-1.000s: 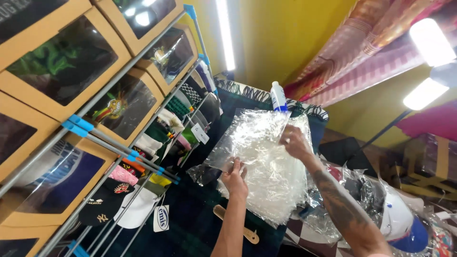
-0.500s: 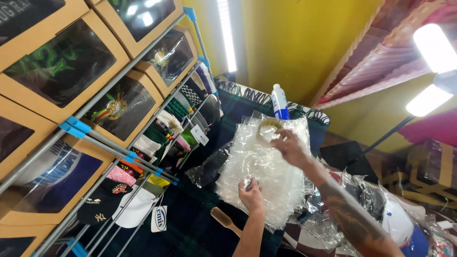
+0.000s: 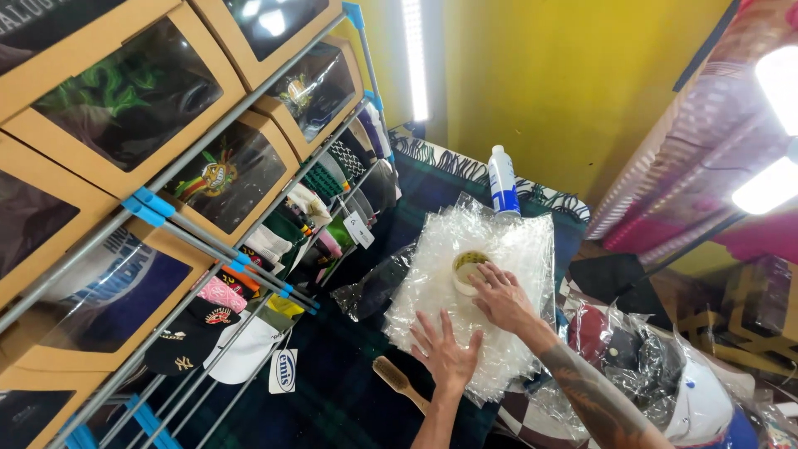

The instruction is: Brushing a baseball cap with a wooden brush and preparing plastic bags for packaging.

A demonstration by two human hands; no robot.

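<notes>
A crinkled stack of clear plastic bags [image 3: 507, 249] lies flat on a dark plaid cloth [image 3: 332, 391]. My left hand [image 3: 445, 353] presses flat on the near part of the stack, fingers spread. My right hand [image 3: 499, 295] rests on the middle of the plastic, its fingers touching a roll of clear tape [image 3: 467, 268] that sits on the stack. Neither hand grips anything.
A white and blue spray bottle [image 3: 502, 183] stands behind the plastic. A wooden brush [image 3: 399, 382] lies left of my left arm. Racks of caps and windowed cardboard boxes [image 3: 125, 108] fill the left. Bagged caps [image 3: 665, 374] pile at the right.
The plastic, held up a second ago, now lies flat. Both hands let go of it and pressed down; my right hand reached the tape roll.
</notes>
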